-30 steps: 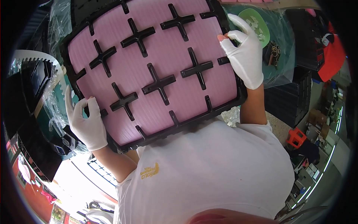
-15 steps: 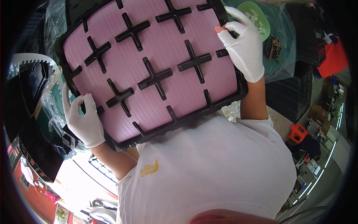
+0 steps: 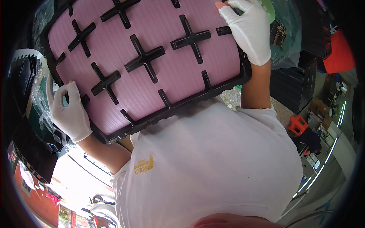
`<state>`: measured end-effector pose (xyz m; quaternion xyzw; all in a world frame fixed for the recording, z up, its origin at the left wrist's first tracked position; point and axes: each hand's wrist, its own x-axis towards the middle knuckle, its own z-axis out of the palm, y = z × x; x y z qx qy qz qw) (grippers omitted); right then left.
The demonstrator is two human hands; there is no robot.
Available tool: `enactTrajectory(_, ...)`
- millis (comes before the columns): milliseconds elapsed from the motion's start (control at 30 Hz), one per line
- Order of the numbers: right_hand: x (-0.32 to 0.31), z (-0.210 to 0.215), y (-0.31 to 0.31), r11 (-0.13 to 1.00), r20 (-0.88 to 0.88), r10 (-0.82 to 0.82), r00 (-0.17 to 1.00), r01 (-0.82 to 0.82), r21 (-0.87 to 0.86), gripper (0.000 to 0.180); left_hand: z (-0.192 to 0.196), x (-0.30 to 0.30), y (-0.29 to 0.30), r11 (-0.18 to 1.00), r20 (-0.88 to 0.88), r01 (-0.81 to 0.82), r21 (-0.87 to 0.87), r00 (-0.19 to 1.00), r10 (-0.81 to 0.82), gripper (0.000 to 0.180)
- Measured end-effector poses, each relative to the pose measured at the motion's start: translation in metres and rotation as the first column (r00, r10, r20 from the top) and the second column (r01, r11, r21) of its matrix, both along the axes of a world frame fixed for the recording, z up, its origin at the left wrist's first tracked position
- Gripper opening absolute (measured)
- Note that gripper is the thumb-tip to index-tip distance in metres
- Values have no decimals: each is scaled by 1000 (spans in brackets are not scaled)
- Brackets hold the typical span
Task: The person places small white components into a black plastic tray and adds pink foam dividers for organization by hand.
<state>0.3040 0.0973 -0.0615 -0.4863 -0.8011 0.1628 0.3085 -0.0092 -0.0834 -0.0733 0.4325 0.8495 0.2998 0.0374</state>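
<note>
A large black plastic tray (image 3: 181, 111) is held up in front of my chest, tilted. A pink sheet (image 3: 133, 91), finely ribbed and foam-like, shows across it, with several black cross-shaped pieces (image 3: 144, 59) standing out from it. My left hand (image 3: 70, 114), in a white glove with a bare fingertip showing, pinches the tray's left edge. On the opposite side my right hand (image 3: 251, 34), gloved the same way, grips the right edge with thumb and fingers. The tray's far edge runs out of the picture at the top.
Beyond my right hand, a green bowl (image 3: 270, 12) shows partly, with a bunch of keys (image 3: 280, 33) near it. Stacked black trays (image 3: 296, 85) stand to the right, by a red cloth (image 3: 338, 53). A red-orange stool (image 3: 297, 125) is farther off. Clear plastic wrap (image 3: 41, 97) lies at left.
The tray and both hands have shifted up and somewhat left in the picture, so less of the tray's far part shows. The bowl is now mostly hidden. Both hands keep their hold.
</note>
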Motion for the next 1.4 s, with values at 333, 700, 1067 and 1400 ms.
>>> enactTrajectory(333, 41, 13, -32, 769, 10, 593, 805, -570, 291, 43, 26, 44, -59, 825, -449, 546, 148, 780, -436, 51)
enactTrajectory(700, 9, 6, -74, 460, 370, 852, 371, -867, -191, 85, 17, 70, -46, 447, -219, 820, -359, 391, -894, 78)
enactTrajectory(1067, 10, 8, -70, 425, 432, 848, 306, -880, -211, 82, 17, 71, -42, 459, -183, 815, -353, 421, -888, 91)
enactTrajectory(1400, 40, 11, -41, 423, 296, 873, 387, -904, -67, 94, 21, 59, -31, 328, -195, 896, -298, 279, -940, 96)
